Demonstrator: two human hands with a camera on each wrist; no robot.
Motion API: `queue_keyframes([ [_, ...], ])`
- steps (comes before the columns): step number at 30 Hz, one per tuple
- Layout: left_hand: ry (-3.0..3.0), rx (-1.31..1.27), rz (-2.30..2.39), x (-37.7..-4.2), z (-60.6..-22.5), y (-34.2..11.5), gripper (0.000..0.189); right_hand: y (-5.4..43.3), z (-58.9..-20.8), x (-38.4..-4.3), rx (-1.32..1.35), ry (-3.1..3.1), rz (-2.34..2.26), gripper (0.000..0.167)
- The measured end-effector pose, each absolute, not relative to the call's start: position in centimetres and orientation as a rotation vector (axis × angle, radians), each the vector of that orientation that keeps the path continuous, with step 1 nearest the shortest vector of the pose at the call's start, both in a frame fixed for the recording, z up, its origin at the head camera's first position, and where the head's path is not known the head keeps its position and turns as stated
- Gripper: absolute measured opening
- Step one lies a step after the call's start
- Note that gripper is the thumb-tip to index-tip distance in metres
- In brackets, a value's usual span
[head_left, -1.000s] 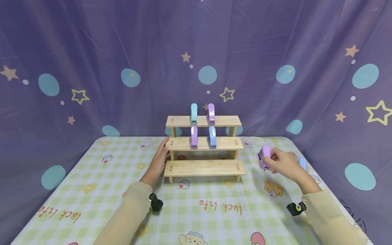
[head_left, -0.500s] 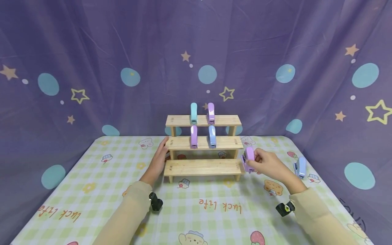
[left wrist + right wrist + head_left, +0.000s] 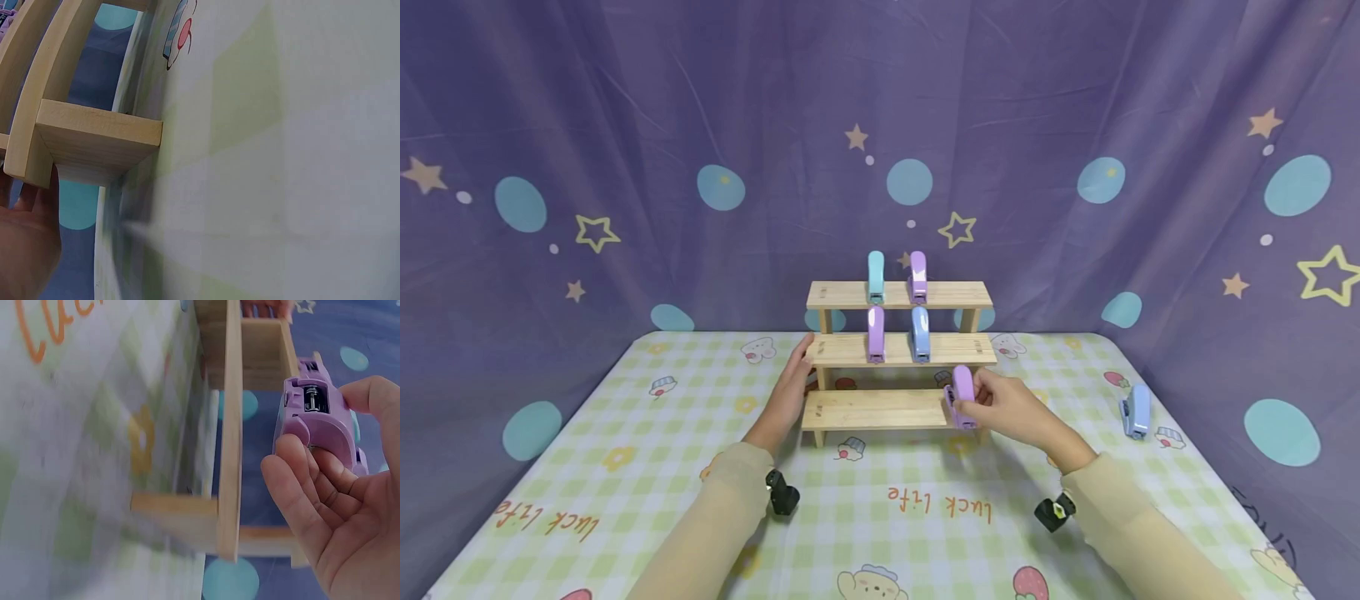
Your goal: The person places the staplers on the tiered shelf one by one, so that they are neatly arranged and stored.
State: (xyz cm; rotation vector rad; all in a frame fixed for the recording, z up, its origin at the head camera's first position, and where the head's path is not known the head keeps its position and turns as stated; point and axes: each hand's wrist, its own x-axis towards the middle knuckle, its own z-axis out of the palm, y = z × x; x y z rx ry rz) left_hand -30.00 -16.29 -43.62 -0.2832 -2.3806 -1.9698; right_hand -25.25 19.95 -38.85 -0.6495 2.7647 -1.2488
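Observation:
My right hand [image 3: 1013, 408] pinches a purple stapler [image 3: 962, 398] between thumb and fingers, upright at the right end of the bottom tier. In the right wrist view, the stapler [image 3: 315, 409] shows its metal spring end, and it overlaps the rack behind. Against the left end of the wooden three-tier display rack [image 3: 880, 410], my left hand [image 3: 788, 390] rests with fingers extended along the middle tier's edge. The left wrist view shows these fingers [image 3: 47, 197] at the plank's end, their tips partly hidden by wood.
A teal stapler [image 3: 876, 279] and a purple stapler [image 3: 917, 279] stand on the top tier. The middle tier bears another purple stapler [image 3: 876, 335] and a blue stapler [image 3: 921, 335]. One more blue stapler [image 3: 1138, 410] stands on the checked tablecloth [image 3: 685, 433] at right.
My right hand has carried the purple stapler leftward from the table's right side to the bottom tier's right end, uncovering the blue stapler on the table. My left hand stays at the rack.

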Motion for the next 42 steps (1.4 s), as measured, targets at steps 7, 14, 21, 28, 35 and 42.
queue_keyframes([
  [7, -2.381, -0.308, -1.954, -29.8, -43.5, -16.2, 0.054, 17.2, -39.6, -25.6, -0.704, 2.807, -1.252, 0.022],
  [14, -2.371, -0.291, -1.973, -29.9, -43.6, -16.3, 0.055, 14.8, -40.0, -25.6, -0.710, 2.813, -1.278, 0.024],
  [21, -2.385, -0.293, -2.007, -29.3, -42.5, -16.3, 0.054, 12.4, -40.4, -25.8, -0.765, 2.793, -1.263, 0.027],
  [28, -2.374, -0.318, -1.983, -29.7, -43.1, -16.3, 0.055, 10.8, -40.7, -26.2, -0.778, 2.771, -1.308, 0.031],
  [35, -2.372, -0.308, -1.941, -29.8, -43.5, -16.4, 0.055, 9.5, -40.8, -26.3, -0.769, 2.747, -1.335, 0.031],
  [42, -2.386, -0.307, -1.999, -29.0, -42.0, -16.3, 0.054, 8.5, -41.2, -26.6, -0.750, 2.764, -1.318, 0.030],
])
